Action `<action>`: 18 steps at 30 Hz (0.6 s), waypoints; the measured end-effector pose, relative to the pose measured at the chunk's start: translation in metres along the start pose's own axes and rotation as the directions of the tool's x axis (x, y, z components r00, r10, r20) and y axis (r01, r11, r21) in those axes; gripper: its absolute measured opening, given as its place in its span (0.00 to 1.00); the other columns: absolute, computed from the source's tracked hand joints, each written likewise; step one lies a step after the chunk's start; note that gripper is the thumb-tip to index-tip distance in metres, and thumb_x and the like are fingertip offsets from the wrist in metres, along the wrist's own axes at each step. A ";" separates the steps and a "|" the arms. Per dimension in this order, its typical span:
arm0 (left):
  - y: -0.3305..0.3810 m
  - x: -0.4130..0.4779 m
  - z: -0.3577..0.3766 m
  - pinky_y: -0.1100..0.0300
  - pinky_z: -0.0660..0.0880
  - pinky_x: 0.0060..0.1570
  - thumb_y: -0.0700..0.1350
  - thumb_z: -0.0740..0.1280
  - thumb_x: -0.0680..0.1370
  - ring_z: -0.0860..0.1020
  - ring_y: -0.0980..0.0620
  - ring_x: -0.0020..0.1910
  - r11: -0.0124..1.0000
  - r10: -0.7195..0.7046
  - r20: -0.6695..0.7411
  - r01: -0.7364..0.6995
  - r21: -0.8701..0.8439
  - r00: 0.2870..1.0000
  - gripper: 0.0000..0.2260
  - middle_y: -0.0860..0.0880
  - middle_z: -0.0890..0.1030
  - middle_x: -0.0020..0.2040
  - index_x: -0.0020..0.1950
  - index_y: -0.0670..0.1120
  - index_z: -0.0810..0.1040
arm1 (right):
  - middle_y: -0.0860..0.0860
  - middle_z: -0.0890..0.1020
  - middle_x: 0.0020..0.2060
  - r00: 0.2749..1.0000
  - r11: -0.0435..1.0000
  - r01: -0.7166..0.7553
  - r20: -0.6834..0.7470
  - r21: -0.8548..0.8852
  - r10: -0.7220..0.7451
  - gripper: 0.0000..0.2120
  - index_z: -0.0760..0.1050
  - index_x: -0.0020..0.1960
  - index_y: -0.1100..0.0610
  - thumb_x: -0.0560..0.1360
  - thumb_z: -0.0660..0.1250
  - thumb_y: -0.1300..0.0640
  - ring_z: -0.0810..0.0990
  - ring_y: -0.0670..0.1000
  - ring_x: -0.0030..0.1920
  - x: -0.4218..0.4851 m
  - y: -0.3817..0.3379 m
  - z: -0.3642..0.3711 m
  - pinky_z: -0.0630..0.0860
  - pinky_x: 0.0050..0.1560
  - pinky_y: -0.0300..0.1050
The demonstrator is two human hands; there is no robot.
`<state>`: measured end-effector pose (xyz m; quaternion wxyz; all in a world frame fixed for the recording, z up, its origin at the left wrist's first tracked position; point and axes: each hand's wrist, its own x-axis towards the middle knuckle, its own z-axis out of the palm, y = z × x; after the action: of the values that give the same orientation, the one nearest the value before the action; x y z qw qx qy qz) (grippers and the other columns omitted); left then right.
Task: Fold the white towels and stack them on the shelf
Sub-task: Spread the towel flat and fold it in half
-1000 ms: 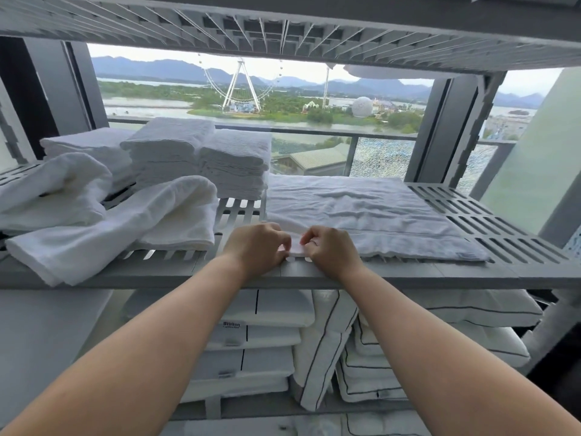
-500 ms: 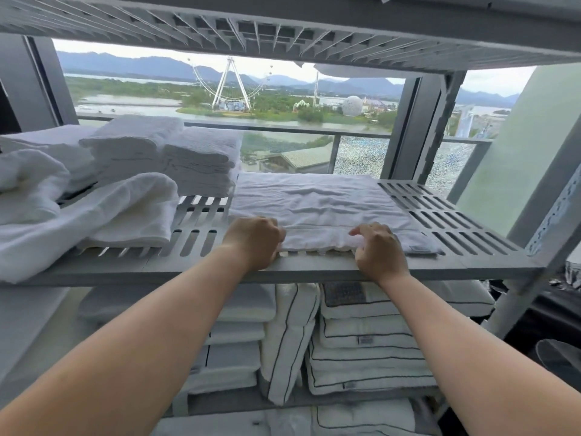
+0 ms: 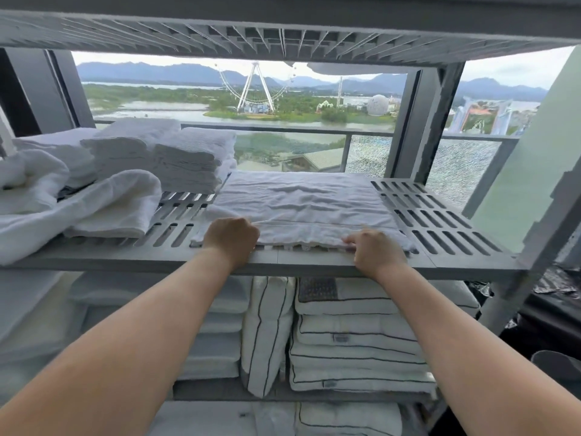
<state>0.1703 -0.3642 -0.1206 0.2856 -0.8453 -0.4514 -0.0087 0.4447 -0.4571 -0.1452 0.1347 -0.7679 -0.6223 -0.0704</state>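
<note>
A white towel lies spread flat on the grey slotted shelf, its near edge folded over. My left hand grips that near edge at its left end. My right hand pinches the same edge toward its right end. Two stacks of folded white towels stand at the back left of the shelf. Loose unfolded white towels lie heaped at the left.
Another slotted shelf hangs close overhead. The lower shelf holds stacked white pillows with dark piping. A grey upright post stands at the right. Behind the shelf is a window with a railing.
My hands, together at the middle of the towel's near edge a second ago, have slid apart along it, the right one farthest. The view has shifted slightly.
</note>
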 end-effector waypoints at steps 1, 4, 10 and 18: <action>0.003 0.001 -0.002 0.54 0.71 0.36 0.39 0.62 0.79 0.83 0.43 0.46 1.000 -0.017 0.016 0.017 0.001 1.000 0.09 0.47 0.83 0.48 0.51 0.46 0.82 | 0.53 0.80 0.62 0.999 0.999 0.020 0.033 -0.035 -0.019 0.26 0.75 0.69 0.45 0.76 0.57 0.64 0.77 0.57 0.62 0.000 0.002 -0.002 0.77 0.59 0.53; 0.013 0.000 -0.005 0.55 0.73 0.36 0.35 0.62 0.77 0.82 0.44 0.45 0.996 -0.090 0.031 0.090 -0.008 0.995 0.11 0.47 0.83 0.46 0.49 0.46 0.82 | 0.53 0.79 0.59 0.999 0.992 0.045 0.024 -0.119 -0.043 0.24 0.75 0.67 0.46 0.78 0.56 0.64 0.78 0.57 0.59 0.000 0.012 -0.006 0.80 0.53 0.53; 0.023 0.000 0.003 0.55 0.73 0.38 0.38 0.61 0.78 0.80 0.44 0.42 0.914 -0.364 0.014 0.361 -0.186 0.931 0.08 0.46 0.82 0.47 0.51 0.45 0.80 | 0.52 0.78 0.53 1.000 0.972 -0.006 0.004 -0.235 0.007 0.15 0.75 0.57 0.50 0.77 0.56 0.65 0.78 0.56 0.54 0.002 0.023 -0.009 0.77 0.50 0.50; 0.030 0.026 0.011 0.53 0.79 0.42 0.35 0.58 0.78 0.80 0.44 0.44 0.859 -0.465 0.060 0.466 -0.214 0.883 0.12 0.46 0.82 0.47 0.49 0.45 0.81 | 0.52 0.81 0.44 0.990 0.986 -0.040 -0.142 -0.161 0.017 0.11 0.77 0.50 0.55 0.76 0.57 0.65 0.78 0.55 0.42 0.023 0.028 0.004 0.70 0.38 0.46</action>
<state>0.2063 -0.3517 -0.1373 0.1775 -0.7378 -0.6392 -0.1250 0.4767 -0.4393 -0.1459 0.1157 -0.7783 -0.5924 -0.1730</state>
